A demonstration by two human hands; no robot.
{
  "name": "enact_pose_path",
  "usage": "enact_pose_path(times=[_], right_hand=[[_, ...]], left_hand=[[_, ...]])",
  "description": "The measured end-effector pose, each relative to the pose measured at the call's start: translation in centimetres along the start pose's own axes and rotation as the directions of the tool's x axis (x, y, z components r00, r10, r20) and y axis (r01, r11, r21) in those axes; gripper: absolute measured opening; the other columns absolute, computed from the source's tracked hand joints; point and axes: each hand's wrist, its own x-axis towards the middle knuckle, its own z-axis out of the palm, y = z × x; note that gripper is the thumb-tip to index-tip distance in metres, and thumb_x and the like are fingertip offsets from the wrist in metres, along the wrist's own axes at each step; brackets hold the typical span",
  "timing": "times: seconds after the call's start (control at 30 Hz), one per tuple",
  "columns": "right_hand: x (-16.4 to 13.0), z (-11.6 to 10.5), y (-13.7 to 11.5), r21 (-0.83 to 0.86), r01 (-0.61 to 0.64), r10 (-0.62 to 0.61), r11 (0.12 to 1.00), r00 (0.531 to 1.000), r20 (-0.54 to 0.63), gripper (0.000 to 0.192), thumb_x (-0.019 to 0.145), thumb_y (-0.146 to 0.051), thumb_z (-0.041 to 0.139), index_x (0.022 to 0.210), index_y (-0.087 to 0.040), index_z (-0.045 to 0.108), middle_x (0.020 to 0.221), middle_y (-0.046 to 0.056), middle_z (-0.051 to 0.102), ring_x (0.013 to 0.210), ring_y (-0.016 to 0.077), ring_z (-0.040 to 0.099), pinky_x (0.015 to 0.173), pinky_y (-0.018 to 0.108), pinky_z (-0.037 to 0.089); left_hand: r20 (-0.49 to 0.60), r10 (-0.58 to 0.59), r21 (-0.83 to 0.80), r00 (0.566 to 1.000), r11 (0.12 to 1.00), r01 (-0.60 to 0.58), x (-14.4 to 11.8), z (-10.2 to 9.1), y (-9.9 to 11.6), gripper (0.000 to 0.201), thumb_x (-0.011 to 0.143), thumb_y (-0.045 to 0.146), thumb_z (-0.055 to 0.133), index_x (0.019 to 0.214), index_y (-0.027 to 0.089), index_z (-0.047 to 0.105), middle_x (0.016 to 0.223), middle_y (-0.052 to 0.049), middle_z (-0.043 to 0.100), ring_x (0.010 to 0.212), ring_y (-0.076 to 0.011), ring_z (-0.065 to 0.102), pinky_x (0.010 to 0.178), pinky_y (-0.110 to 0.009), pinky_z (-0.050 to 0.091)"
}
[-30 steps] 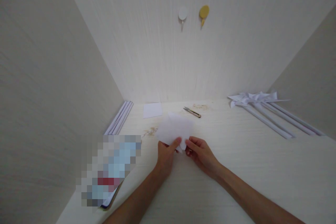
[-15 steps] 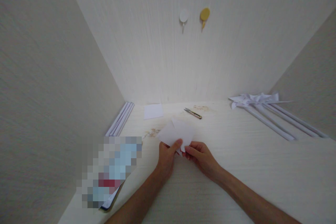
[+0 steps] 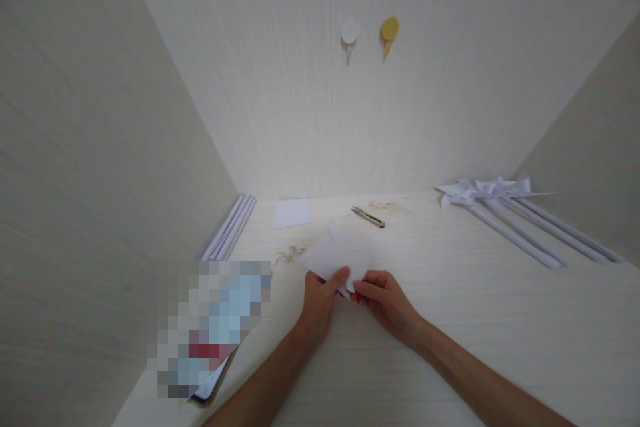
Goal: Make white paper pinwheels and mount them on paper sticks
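A white sheet of paper (image 3: pixel 336 255) is pinched at its near edge by the left hand (image 3: pixel 320 300) and the right hand (image 3: pixel 384 299), fingers closed on it, just above the table (image 3: pixel 450 320). Beyond the hands lie small snips (image 3: pixel 368 215) and a paper square (image 3: pixel 292 212); paper pinwheels (image 3: pixel 500 203) are seen far right of the right hand

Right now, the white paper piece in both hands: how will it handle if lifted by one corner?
The white paper piece looks thin, so it probably flops away from any single grip. The left hand and right hand pinch only its near edge, which suggests it is very light. It likely creases or tears easily, and a push on the desk may just slide it.
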Motion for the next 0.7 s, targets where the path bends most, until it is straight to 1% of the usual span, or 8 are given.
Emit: enact_pose_path(times=[0.1, 0.27, 0.43, 0.7], right_hand=[[-0.06, 0.04, -0.07, -0.026, -0.004, 0.004, 1.0, 1.0, -0.009, 0.015, 0.053, -0.027, 0.071, 0.049, -0.015, 0.065, 0.048, 0.0, 0.059, 0.046, 0.0072, 0.044, 0.049, 0.021, 0.03], [-0.01, 0.09, -0.19, -0.029, -0.009, 0.009, 1.0, 1.0, -0.001, 0.015, 0.051, -0.028, 0.072, 0.05, -0.015, 0.066, 0.047, 0.0, 0.059, 0.047, 0.0074, 0.045, 0.049, 0.021, 0.03], [-0.05, -0.03, 0.0, -0.035, -0.005, 0.005, 0.999, 1.0, -0.006, 0.014, 0.051, -0.027, 0.073, 0.049, -0.015, 0.065, 0.046, -0.001, 0.059, 0.045, 0.0063, 0.044, 0.048, 0.021, 0.03], [-0.05, 0.14, -0.1, -0.051, 0.012, -0.013, 0.999, 1.0, -0.02, 0.014, 0.049, -0.028, 0.074, 0.049, -0.016, 0.065, 0.047, -0.001, 0.059, 0.045, 0.0081, 0.046, 0.048, 0.022, 0.032]], left_hand=[[0.009, -0.025, 0.001, 1.0, 1.0, 0.025, -0.05, 0.08, 0.09, 0.028, 0.051, 0.036, 0.071, 0.057, 0.011, 0.058, 0.045, 0.0, 0.056, 0.039, -0.0117, 0.049, 0.041, -0.025, 0.039], [-0.041, -0.019, -0.019, 0.999, 1.0, 0.018, 0.01, -0.01, 0.05, 0.028, 0.049, 0.03, 0.072, 0.063, 0.01, 0.061, 0.054, -0.003, 0.061, 0.045, -0.0121, 0.052, 0.045, -0.025, 0.04], [-0.044, -0.033, -0.047, 0.998, 0.998, 0.031, -0.03, -0.02, 0.06, 0.028, 0.048, 0.028, 0.073, 0.067, 0.01, 0.062, 0.058, -0.004, 0.063, 0.049, -0.0125, 0.054, 0.048, -0.024, 0.041], [-0.051, -0.041, -0.052, 0.998, 0.998, 0.039, -0.06, 0.06, 0.17, 0.028, 0.046, 0.028, 0.074, 0.065, 0.01, 0.063, 0.058, -0.004, 0.064, 0.051, -0.0139, 0.055, 0.05, -0.025, 0.042]])
